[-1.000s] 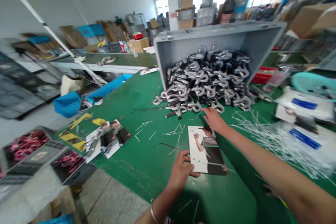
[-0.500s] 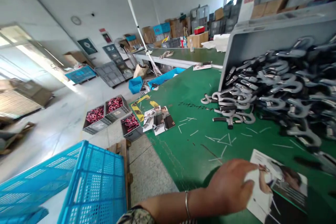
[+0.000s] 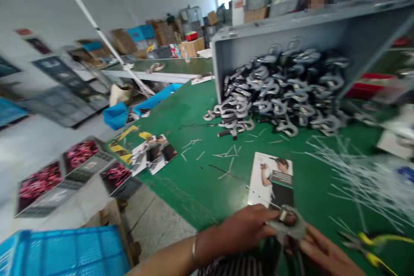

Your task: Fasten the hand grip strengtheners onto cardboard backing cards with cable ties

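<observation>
Biggest change is the view: half a sec ago the head was turned left toward the floor, now it faces the green table (image 3: 194, 189) again, w/ the grey crate (image 3: 291, 34) tipped on its side at the far end. The pile of hand grips (image 3: 278, 95) spills from the crate's mouth onto the felt. A sec ago the right hand was out at the near edge of that pile, and now both hands are back at the near table edge. The spread of white ties (image 3: 355, 172) to the right lies as it did.

The card (image 3: 271, 179), pinned by the left hand in both earlier views, now lies free and flat on the table just beyond the hands. The left hand (image 3: 246, 228) is closed round the top of one grey hand grip (image 3: 286, 220), held just above the card's near edge. The right hand (image 3: 323, 254) comes in from below and touches the grip's handles. Motion blur is heavy, so can't tell if it's clamped on or only steadying.

My read: one grip has been picked and brought to the card, not yet fixed to it. The yellow-handled cutters (image 3: 371, 241) lie untouched by the right hand.

Writing: a dark scrawl (image 3: 194, 126) sits on the felt near the pile, not legible. The card shows a photo of a person and a green band, text too small. No brand can be read anywhere.
</observation>
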